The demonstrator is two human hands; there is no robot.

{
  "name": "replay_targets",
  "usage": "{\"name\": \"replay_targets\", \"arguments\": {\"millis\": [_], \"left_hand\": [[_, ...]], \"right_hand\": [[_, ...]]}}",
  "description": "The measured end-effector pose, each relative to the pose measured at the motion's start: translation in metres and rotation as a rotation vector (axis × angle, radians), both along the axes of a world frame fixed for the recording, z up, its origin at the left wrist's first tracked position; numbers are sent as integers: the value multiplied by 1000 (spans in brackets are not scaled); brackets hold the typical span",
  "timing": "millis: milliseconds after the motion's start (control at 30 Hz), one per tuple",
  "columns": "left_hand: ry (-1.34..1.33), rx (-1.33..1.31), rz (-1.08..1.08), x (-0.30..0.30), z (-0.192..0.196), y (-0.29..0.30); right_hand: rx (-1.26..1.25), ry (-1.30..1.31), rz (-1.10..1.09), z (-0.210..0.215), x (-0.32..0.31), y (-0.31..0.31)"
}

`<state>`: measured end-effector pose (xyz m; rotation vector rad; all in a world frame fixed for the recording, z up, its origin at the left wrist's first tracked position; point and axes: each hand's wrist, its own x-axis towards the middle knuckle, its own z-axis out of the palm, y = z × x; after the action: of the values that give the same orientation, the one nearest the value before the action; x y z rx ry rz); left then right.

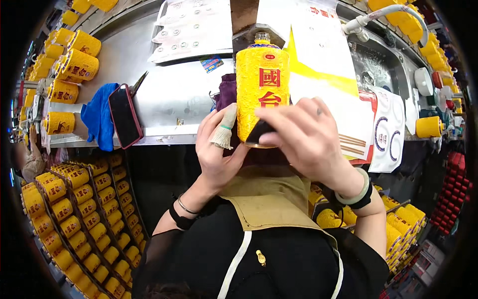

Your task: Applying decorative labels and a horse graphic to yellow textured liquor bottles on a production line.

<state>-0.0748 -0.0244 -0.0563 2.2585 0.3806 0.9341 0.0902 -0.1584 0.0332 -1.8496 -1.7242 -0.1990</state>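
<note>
A yellow textured bottle [261, 65] with red characters and a glass neck stands in front of me at the counter's near edge. My left hand [214, 147] is closed around its lower left side; a cloth sleeve with a green band covers one finger. Between the fingers of my right hand [306, 134] is a flat black piece [260, 132], pressed against the lower front of the bottle. I cannot tell what kind of tool the piece is. My right hand hides part of the bottle's lower right. A dark purple cloth [227, 91] lies left of the bottle.
Left on the metal counter [164, 112] are a phone [125, 116], a blue cloth [97, 117] and several yellow bottles [80, 65]. Label sheets [191, 30] lie farther back. At right are printed sheets [386, 127], a sink [376, 65] and a faucet [391, 15]. Bottle racks [82, 209] stand lower left.
</note>
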Motion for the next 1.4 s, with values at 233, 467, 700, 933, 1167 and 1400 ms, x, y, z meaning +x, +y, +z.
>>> {"name": "replay_targets", "arguments": {"millis": [233, 467, 700, 933, 1167, 1400], "left_hand": [[-54, -88, 29, 6, 10, -6], [-8, 219, -42, 2, 26, 3], [17, -210, -84, 18, 17, 2], [33, -57, -71, 19, 47, -1], [28, 57, -55, 25, 41, -6], [86, 33, -84, 22, 43, -2]], "right_hand": [[166, -108, 88, -14, 14, -17], [347, 410, -139, -12, 9, -35], [380, 732, -451, -17, 11, -50], [90, 987, -379, -19, 26, -52], [-267, 345, -422, -30, 104, -38], [-543, -99, -610, -63, 173, -33]]}}
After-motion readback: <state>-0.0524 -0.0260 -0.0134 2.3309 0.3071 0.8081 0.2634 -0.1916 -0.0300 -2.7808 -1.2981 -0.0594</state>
